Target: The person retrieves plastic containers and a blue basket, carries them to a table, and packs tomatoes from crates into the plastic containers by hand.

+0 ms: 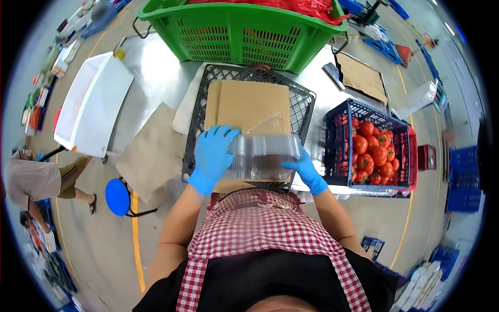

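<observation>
A nested stack of clear plastic containers (pixel 273 153) lies on its side at the near end of a flat piece of brown cardboard (pixel 252 106). My left hand (pixel 212 156), in a blue glove, grips the stack's left end, with its fingers pointing away from me. At the right end, my right hand (pixel 306 169), also gloved in blue, has its thumb and fingers around the containers. A clear plastic lid or flap (pixel 267 125) stands up behind the stack. Under the cardboard is a black lattice crate (pixel 301 99).
A dark blue crate (pixel 340 179) of red tomatoes (pixel 366 162) stands at the right. Behind the cardboard is a green basket (pixel 236 34) with red plastic bags. A white bin (pixel 112 99) and a blue stool (pixel 118 197) are on the left, where a person (pixel 39 179) walks.
</observation>
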The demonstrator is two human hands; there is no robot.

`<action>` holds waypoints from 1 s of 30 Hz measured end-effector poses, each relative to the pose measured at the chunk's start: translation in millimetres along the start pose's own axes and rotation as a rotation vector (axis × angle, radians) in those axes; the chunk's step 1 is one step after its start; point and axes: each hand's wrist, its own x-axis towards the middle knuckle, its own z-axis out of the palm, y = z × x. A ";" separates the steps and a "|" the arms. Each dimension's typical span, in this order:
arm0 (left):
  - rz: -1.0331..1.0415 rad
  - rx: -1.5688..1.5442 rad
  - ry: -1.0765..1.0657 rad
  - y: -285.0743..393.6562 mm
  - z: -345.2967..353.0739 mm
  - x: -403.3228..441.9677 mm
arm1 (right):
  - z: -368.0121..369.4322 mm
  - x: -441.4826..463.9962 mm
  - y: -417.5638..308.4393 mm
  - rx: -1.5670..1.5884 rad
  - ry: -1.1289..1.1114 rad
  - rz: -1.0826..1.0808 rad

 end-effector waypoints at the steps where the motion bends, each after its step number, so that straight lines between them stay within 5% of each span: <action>1: 0.003 -0.002 0.034 6.2 0.0 2.4 | -3.8 -2.3 -2.8 0.036 0.008 0.005; 9: -0.056 0.126 0.125 75.1 -18.9 13.2 | -44.5 24.7 -47.9 0.075 0.067 -0.160; 18: 0.006 -0.031 0.053 74.8 -18.5 2.8 | -34.9 2.6 -55.7 0.088 -0.099 -0.128; 24: -0.097 -0.318 -0.253 112.2 -46.9 25.1 | -23.1 -16.4 -107.0 -0.252 -0.167 -0.458; 29: 0.002 -0.493 0.091 109.2 -52.3 30.8 | -28.9 -43.7 -143.2 -0.340 -0.032 -0.666; 30: 0.002 -0.516 0.149 103.7 -52.7 33.8 | -31.7 -43.8 -138.0 -0.015 -0.003 -0.725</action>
